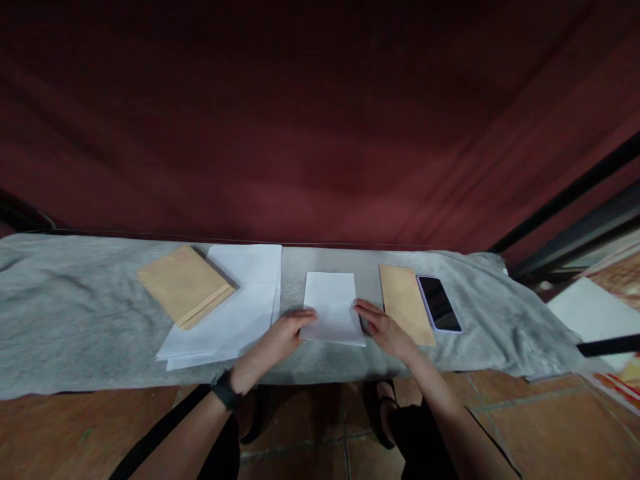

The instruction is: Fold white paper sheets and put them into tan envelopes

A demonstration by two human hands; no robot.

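In front of me a folded sheet of white paper (pixel 331 300) lies on a grey cloth, its folded layers showing along the near edge. My left hand (pixel 287 330) is closed at the paper's left edge, fingertips over its lower corner. At the opposite edge my right hand (pixel 383 325) is closed too, its fingers drawn together against the side of the sheet. The undersides of both hands are hidden. Just right of my right hand lies a flat brown envelope (pixel 406 300).
On the left, a stack of brown envelopes (pixel 183 283) rests partly on large white sheets (pixel 250 313). A phone (pixel 440 303) in a purple case lies beyond the single envelope. Grey cloth (pixel 75 313) covers the narrow table, and a dark red curtain (pixel 310 147) hangs behind it.
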